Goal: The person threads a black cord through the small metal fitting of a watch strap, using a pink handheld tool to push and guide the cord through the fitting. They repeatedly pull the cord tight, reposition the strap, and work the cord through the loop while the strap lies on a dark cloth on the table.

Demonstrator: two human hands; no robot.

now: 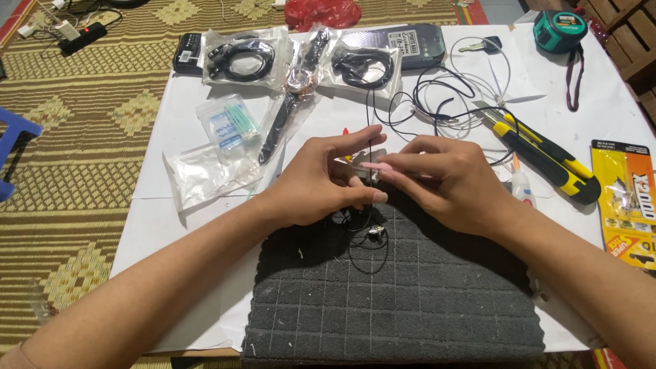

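My left hand [321, 181] and my right hand [441, 181] meet over the far edge of a dark grey cloth [396, 294]. Together their fingertips pinch a small pale part [365, 167] tied to a thin black cable [371, 116]. The cable runs up between the hands and also loops down onto the cloth [369, 256], where a small metal earbud piece [374, 231] lies. What exactly sits between the fingertips is mostly hidden.
White paper [171, 219] covers the low table. On it lie a yellow-black utility knife [543, 154], a small glue bottle [523, 188], bagged black cables [239, 58], a wristwatch [297, 85], bagged swabs [229, 123], a green tape measure [559, 31], a key [478, 46] and a yellow glue pack [625, 205].
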